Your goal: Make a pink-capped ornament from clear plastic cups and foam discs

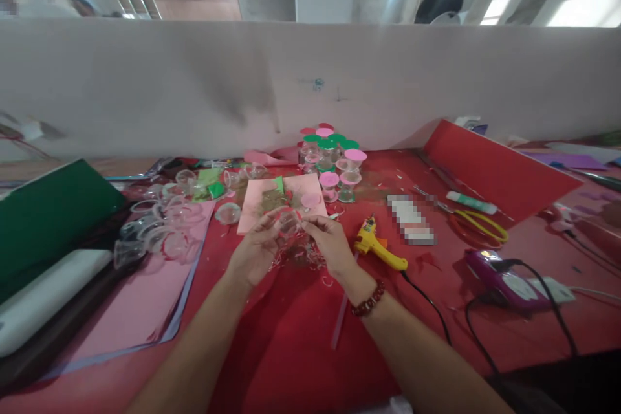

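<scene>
My left hand (256,247) and my right hand (330,242) meet over the red table (301,349), fingers pinched together on a small clear plastic cup (289,221) held between them. A dark red bead bracelet (369,299) circles my right wrist. Under the hands lie clear plastic scraps (301,257) and a pale pink foam square (284,202). Just right of my right hand rests a yellow glue gun (377,246).
Several clear cups (160,220) lie at left on a pink sheet (130,310). Cups with pink and green lids (332,155) stand at the back. Yellow-handled scissors (478,220), a purple device (499,275) with black cables, red board (495,168), green roll (48,213) and a white partition (310,77) surround them.
</scene>
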Motion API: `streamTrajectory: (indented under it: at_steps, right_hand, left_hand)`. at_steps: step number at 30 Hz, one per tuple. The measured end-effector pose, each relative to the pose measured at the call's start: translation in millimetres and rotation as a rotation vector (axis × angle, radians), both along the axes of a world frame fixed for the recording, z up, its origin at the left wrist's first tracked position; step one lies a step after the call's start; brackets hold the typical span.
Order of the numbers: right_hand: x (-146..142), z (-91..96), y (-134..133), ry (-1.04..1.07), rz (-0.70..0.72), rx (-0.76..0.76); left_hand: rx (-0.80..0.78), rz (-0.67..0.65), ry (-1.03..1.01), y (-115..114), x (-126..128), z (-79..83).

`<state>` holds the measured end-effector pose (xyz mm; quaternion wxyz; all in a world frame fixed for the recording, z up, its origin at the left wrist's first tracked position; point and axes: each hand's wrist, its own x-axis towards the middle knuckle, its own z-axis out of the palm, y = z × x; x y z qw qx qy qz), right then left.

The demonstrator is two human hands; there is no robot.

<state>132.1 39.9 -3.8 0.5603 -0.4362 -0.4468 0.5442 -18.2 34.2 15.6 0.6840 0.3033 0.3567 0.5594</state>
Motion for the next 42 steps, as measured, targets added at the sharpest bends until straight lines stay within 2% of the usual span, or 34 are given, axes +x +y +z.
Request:
streamTrajectory:
  at_steps: [6, 13, 19, 24, 32, 38, 42]
  right_hand:
    - [-1.5, -10.8, 1.7, -0.185, -0.016, 0.102]
    - [-2.3, -12.2, 0.9, -0.328, -0.036, 0.146]
    - [-2.9, -11.1, -2.0, -0.336, -0.012, 0.158]
    - [-4.5, -13.5, -1.3, -0.359, -0.015, 0.150]
    - [-4.9, -15.0, 2.0, -0.298, 0.077, 0.093]
    - [-2.1, -14.6, 2.9, -0.389, 0.018, 0.155]
    - [-1.8, -12.9, 3.6, -0.329, 0.011, 0.114]
  left_hand:
    - [0.011, 0.004, -0.005, -1.4, -0.5, 0.9]
    - [0.030, 0.001, -0.008, -0.9, -1.7, -1.0]
    - [0.009, 0.031, -0.033, -1.3, 1.0, 0.0]
    - [0.069, 0.024, 0.053, -2.6, 2.8, 1.7]
    - [0.088, 0.025, 0.105, -3.6, 1.6, 1.2]
    - [0.092, 0.015, 0.133, -4.4, 2.9, 1.8]
    - [0.132, 0.007, 0.163, -5.3, 4.9, 2.4]
